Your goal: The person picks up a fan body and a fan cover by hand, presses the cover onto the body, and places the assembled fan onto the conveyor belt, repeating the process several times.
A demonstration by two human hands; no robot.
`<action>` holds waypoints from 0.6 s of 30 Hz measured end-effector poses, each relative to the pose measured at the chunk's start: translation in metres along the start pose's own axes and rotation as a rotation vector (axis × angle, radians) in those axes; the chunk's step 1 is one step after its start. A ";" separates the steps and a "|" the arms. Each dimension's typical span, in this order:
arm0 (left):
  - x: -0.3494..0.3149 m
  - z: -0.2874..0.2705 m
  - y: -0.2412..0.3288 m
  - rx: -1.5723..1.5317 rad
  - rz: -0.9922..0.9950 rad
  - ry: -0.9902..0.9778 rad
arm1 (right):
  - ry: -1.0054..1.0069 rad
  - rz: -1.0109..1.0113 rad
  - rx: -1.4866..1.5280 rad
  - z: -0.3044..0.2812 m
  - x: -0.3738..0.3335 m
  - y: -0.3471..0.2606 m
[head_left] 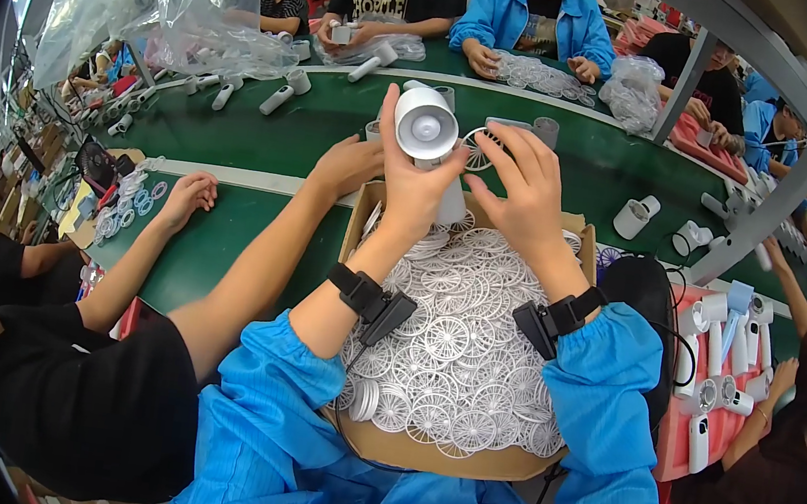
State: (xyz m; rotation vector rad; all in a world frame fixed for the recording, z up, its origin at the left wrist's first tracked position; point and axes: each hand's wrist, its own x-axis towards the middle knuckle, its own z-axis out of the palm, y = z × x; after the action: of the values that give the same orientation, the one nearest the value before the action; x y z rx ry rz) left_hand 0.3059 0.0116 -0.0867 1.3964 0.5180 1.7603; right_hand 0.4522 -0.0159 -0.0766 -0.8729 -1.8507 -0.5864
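My left hand (412, 183) is closed around a white handheld fan body (426, 126), its round open end facing up toward me with a pale hub inside. The handle points down below my fingers. Just to its right, my right hand (529, 192) pinches a white spoked fan grille (477, 152) between thumb and fingers, close to the fan body but apart from its opening. Beneath both hands sits an open cardboard box (458, 462) filled with a heap of the same white grilles (453, 344).
From the left, a co-worker's arm (264, 235) reaches across, its hand beside my left wrist. Ahead runs a green conveyor belt (320, 109) carrying several white fan bodies (634, 218). At right, a red tray (671, 451) holds more bodies. A metal post (767, 201) slants nearby.
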 end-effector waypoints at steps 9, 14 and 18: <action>-0.003 0.008 0.001 -0.109 -0.109 0.006 | 0.064 0.095 0.038 0.008 -0.005 0.005; -0.001 -0.006 -0.026 0.065 -0.092 -0.083 | 0.049 0.160 0.059 0.008 -0.006 0.002; -0.008 0.003 -0.020 0.142 -0.200 -0.205 | 0.000 0.129 0.084 0.006 -0.003 0.001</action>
State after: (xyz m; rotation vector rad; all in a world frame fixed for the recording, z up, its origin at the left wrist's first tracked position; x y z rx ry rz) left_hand 0.3156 0.0170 -0.1052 1.5460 0.6568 1.4262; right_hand 0.4505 -0.0120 -0.0815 -0.9282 -1.7903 -0.4254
